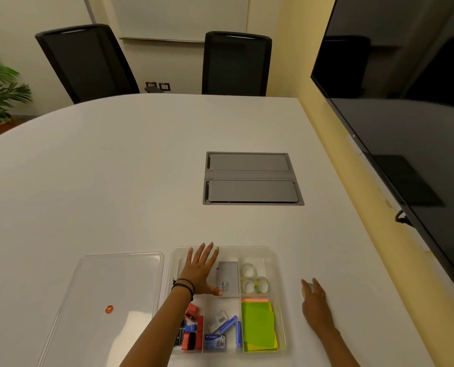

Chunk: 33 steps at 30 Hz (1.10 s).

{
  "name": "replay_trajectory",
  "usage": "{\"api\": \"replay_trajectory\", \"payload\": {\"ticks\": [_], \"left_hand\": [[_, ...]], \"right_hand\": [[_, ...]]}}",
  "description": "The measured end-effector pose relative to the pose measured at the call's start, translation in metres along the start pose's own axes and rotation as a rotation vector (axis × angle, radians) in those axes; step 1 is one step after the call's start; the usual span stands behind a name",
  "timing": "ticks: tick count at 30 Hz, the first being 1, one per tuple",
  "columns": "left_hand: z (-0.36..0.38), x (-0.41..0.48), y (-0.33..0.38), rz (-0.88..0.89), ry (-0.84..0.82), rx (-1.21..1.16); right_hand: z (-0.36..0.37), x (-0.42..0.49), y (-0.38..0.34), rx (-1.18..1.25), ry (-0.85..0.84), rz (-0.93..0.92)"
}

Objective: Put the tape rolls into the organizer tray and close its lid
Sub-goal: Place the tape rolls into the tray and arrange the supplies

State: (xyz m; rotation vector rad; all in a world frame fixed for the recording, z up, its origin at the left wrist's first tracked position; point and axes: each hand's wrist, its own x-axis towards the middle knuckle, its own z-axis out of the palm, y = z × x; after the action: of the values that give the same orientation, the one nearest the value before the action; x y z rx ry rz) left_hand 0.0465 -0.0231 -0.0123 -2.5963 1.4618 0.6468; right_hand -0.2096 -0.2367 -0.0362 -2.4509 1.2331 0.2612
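A clear organizer tray (270, 254) lies on the white table near its front edge. Three clear tape rolls (255, 280) sit in its back right compartment. My left hand (200, 271) lies flat with spread fingers over the tray's back left compartment, its thumb touching a grey box (229, 278). To the right of the tray, my right hand (314, 300) rests on the table, its fingers over another tape roll (306, 288) that is mostly hidden. The clear lid (109, 292), with a small orange sticker, lies flat to the left of the tray.
The tray also holds green and yellow sticky notes (259, 325), staple boxes (220, 331) and red and blue staplers (191, 331). A grey cable hatch (252, 178) is set in the table's middle. Two black chairs stand behind, and a large dark screen (406, 102) hangs at right.
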Motion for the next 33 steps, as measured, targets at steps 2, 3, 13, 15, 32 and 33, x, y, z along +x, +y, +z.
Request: {"api": "replay_trajectory", "payload": {"ticks": [2,3,13,15,32,33], "left_hand": [[-0.001,0.002,0.000,0.004,-0.009,0.014],[-0.001,0.002,0.000,0.007,-0.014,0.010],[0.003,0.003,-0.001,0.019,-0.012,-0.037],[0.004,0.003,-0.001,0.018,-0.011,-0.043],[0.007,0.006,-0.001,0.016,0.011,-0.044],[0.006,0.006,-0.001,0.014,0.011,-0.040]], "right_hand": [[0.003,-0.005,-0.006,0.029,-0.001,-0.031],[0.004,-0.008,-0.008,0.051,-0.005,-0.046],[-0.035,0.011,-0.052,0.746,0.053,0.161],[-0.043,0.016,-0.065,0.852,0.064,0.128],[-0.014,0.031,-0.124,0.189,-0.103,-0.317],[-0.014,0.032,-0.124,0.170,-0.108,-0.316]]}}
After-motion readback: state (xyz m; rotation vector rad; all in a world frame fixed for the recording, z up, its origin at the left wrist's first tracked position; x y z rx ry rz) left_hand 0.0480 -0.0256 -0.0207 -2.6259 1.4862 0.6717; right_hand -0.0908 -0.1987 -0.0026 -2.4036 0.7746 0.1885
